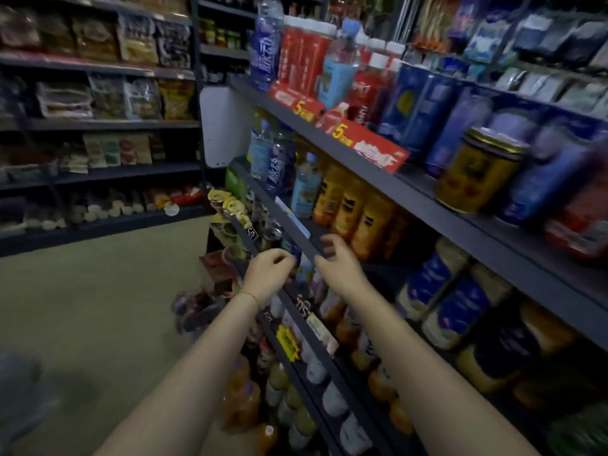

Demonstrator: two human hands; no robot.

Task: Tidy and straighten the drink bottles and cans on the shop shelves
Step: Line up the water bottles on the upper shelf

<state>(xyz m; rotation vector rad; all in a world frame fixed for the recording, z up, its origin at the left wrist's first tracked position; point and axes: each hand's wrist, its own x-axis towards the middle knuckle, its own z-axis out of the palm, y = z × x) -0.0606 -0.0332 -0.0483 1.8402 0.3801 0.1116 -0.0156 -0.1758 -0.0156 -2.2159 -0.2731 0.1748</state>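
Gold can (478,171): one; hands: two

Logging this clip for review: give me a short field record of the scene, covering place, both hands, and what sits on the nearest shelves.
place: shop aisle, dark drink shelves
left hand: fingers curled, at a shelf edge, nothing visibly held
right hand: open, reaching toward the orange bottles
upper shelf: gold can, blue cans, red bottles
image: blurred at the right
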